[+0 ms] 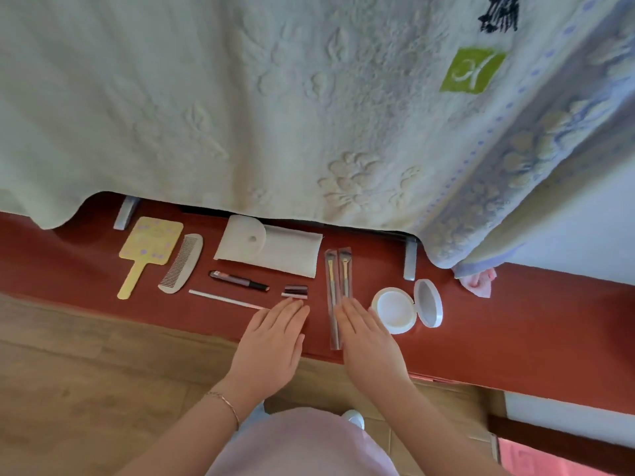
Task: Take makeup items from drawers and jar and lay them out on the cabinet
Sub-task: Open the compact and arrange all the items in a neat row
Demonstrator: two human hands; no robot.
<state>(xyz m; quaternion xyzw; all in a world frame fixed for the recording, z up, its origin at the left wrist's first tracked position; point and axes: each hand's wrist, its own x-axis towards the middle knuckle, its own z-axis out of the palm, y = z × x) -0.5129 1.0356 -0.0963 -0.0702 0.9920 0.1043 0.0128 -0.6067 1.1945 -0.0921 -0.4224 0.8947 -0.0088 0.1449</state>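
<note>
Makeup items lie in a row on the red cabinet top (498, 324): a yellow hand mirror (147, 250), a grey comb (182, 262), a white pouch (271, 250), a dark mascara tube (238, 280), a thin white stick (223, 298), a small lipstick (295, 291), two wrapped brushes (338, 286) and an open white compact (407, 307). My left hand (273, 341) rests flat, palm down, just below the lipstick. My right hand (367, 338) lies flat between the brushes and the compact. Neither holds anything.
A pale embossed blanket (275, 115) hangs over the back of the cabinet and hides what is behind. A pink cloth (479, 281) sits at the right. Wooden floor (86, 389) lies below the cabinet's front edge.
</note>
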